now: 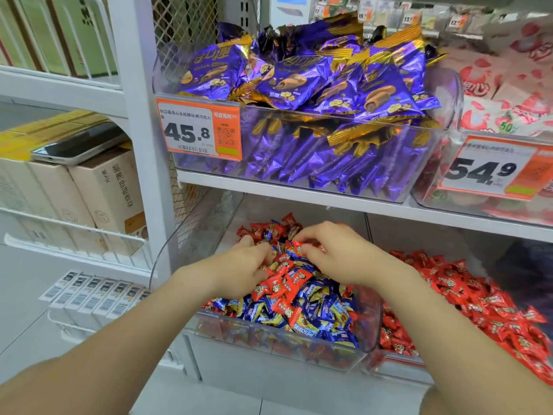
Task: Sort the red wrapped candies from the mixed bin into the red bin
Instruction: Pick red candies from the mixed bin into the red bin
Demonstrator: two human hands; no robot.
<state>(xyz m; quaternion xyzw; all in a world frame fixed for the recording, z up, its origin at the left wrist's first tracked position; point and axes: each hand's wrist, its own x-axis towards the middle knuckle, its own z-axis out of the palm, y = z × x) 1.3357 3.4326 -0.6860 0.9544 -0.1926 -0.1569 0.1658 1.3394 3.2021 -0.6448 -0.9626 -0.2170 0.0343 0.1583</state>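
Note:
A clear mixed bin [269, 339] on the lower shelf holds a heap of red and blue wrapped candies [302, 298]. To its right stands the red bin [398, 365], filled with red wrapped candies [466, 295]. Both my hands are down in the mixed heap. My right hand [338, 259] pinches a red candy [299, 246] between thumb and fingertips. My left hand [242, 266] has its fingers curled into the pile; what they hold, if anything, is hidden.
The shelf above carries a clear bin of purple snack packs [314, 94] with a 45.8 price tag [199, 133] and a bin of pink-and-white packs [508, 94] tagged 54.9. A white rack at left holds boxes [98, 196] and a phone [77, 145].

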